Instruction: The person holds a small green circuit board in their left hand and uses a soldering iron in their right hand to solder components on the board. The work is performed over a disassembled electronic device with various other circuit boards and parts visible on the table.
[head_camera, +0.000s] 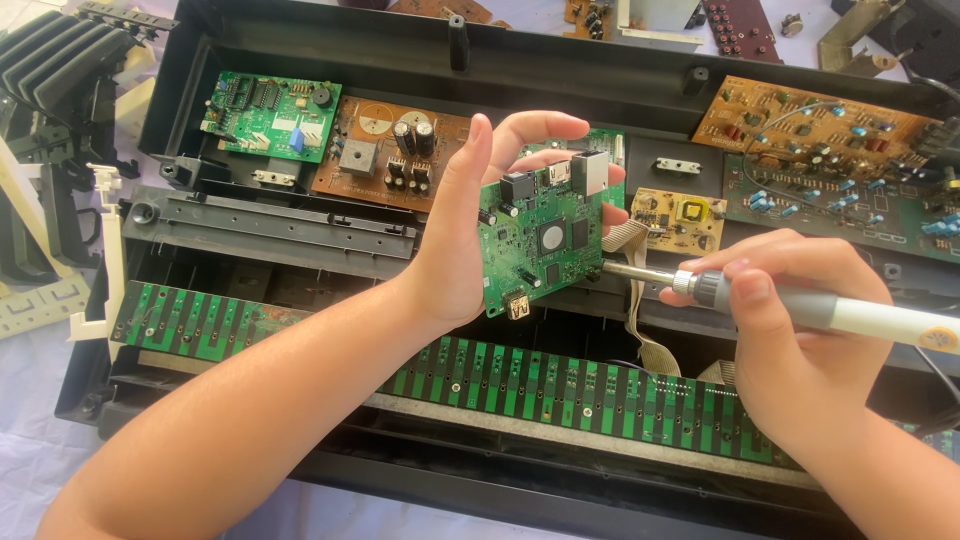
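Opened black keyboard casing (300, 40); left hand (470, 230) clasps a green circuit board (540, 240) upright, face exposed, so the right hand's (790, 320) firmly gripped soldering iron (800, 305) reaches its right edge.

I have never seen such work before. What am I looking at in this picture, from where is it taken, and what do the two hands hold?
There is one picture, taken by a camera worn on the person's head, looking down at their own two bare hands. No machine does the work.

The left hand holds up a small green circuit board by its edges. The right hand holds a soldering iron, a pen-like heating tool, with its metal tip at the board's right edge.

Under the hands lies an opened black case, seemingly of an electronic keyboard. Inside it are more boards: a green board, a brown board and a long green strip along the front. A grey ribbon cable hangs below the held board. Loose parts lie around the case.
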